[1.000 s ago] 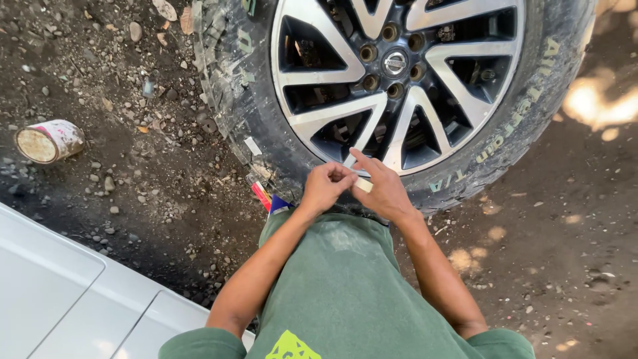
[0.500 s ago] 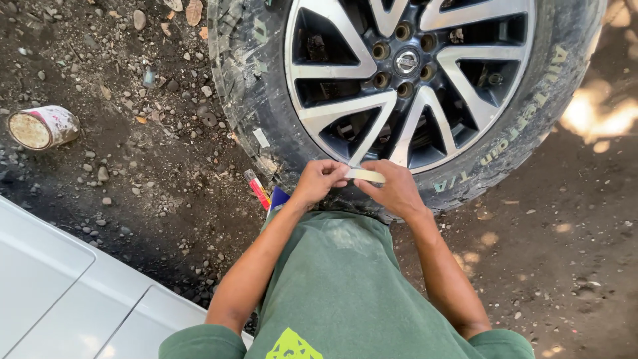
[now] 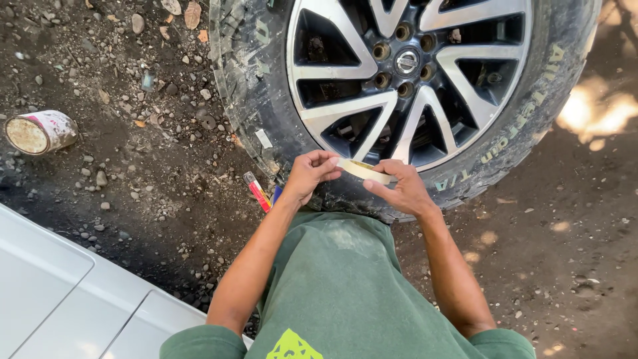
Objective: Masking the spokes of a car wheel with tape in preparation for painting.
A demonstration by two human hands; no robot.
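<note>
A car wheel [image 3: 405, 86] with a silver spoked alloy rim and a dusty black tyre lies flat on the dirt in front of me. Over its near edge I hold a small roll of pale masking tape [image 3: 364, 170] between both hands. My right hand [image 3: 400, 189] grips the roll from the right side. My left hand [image 3: 310, 174] pinches the tape's left end with the fingertips. Below the hands, my forearms reach out over my green shirt.
A dented tin can [image 3: 38, 131] lies on its side on the gravel at the left. A red and blue tool handle [image 3: 258, 193] pokes out beside the tyre near my left wrist. A white car body panel [image 3: 60, 299] fills the lower left corner.
The view has shifted so the wheel sits further right. My hands have drawn slightly apart, and the tape roll now shows more clearly between them.
</note>
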